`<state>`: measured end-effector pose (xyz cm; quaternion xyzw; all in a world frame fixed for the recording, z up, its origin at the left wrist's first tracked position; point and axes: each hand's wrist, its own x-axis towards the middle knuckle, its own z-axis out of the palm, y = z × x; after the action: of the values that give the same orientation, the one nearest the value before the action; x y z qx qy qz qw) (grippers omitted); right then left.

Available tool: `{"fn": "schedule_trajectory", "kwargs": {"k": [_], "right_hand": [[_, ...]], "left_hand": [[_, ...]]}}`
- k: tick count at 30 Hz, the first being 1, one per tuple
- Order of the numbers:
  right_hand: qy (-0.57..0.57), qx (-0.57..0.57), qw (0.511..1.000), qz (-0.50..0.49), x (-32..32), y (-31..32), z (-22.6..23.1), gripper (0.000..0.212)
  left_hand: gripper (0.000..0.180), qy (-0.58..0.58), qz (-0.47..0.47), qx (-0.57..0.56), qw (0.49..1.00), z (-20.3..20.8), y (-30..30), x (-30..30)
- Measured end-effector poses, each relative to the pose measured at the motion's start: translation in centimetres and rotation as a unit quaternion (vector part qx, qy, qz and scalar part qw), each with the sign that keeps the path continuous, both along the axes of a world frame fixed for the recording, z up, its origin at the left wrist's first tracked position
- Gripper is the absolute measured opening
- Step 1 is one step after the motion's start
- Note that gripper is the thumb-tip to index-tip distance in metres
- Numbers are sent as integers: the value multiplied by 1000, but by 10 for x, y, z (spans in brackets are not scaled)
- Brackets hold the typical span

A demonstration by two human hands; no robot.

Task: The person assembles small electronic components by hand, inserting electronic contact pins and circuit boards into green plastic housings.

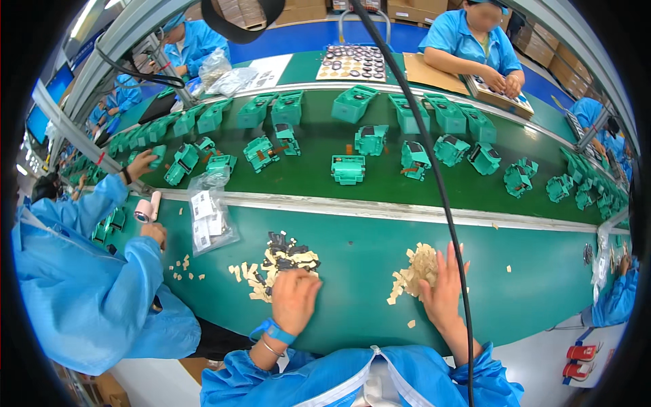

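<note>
At the right edge of a mixed pile of small black and cream pieces (pixel 274 261) is my left hand (pixel 293 298), with its fingers bent down and drawn together. Whatever they pinch, if anything, is hidden from view. A blue strap and a thin bracelet circle that wrist. My right hand (pixel 444 281) has its fingers stretched out and apart, touching the right side of a heap of small cream paper-like pieces (pixel 411 275). No object shows in its grasp.
A clear plastic bag (pixel 211 220) and a pink-white device (pixel 147 207) lie left. Beyond a metal rail (pixel 305 203), green housings (pixel 348 169) stand on a green belt (pixel 305 183). A black cable (pixel 434 152) hangs across the view. A co-worker's blue sleeve (pixel 95 292) is close left.
</note>
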<state>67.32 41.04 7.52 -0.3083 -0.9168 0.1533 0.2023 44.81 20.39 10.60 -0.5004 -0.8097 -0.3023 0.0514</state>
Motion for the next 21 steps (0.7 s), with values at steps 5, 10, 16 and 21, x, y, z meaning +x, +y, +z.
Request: {"fn": "schedule_trajectory", "kwargs": {"k": [5, 10, 16, 21], "right_hand": [[216, -73, 972, 57, -16, -14, 22, 31], [264, -106, 946, 153, -44, -32, 34, 21], [221, -272, 920, 177, -71, -49, 33, 20], [169, -426, 867, 194, -96, -58, 23, 26]], "left_hand": [[15, 48, 76, -84, 992, 0, 1, -23], [13, -12, 36, -69, 997, -10, 0, -33], [12, -203, 73, 14, 976, 4, 1, -25], [16, -345, 158, 96, 920, -1, 4, -15]]}}
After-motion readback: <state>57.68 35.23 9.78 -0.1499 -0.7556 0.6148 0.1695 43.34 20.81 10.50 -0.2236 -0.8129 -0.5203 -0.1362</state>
